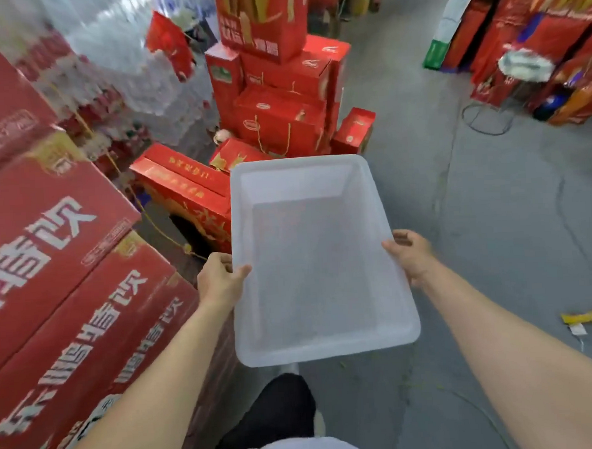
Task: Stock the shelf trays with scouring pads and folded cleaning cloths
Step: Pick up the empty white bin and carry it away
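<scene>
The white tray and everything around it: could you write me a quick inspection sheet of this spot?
Surface: grey concrete floor; no table seen.
Job's things: translucent white tray, empty; no scouring pads or cloths seen.
Clutter: yellow packet lying on the floor.
Hands: left hand and right hand each grip a long side of the tray.
Cables: thin cord looping on the floor.
Surroundings: stacked red cartons at left, red gift boxes ahead.

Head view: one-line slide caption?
Both hands, left and right, carry an empty translucent white plastic tray past stacked red cartons.
</scene>
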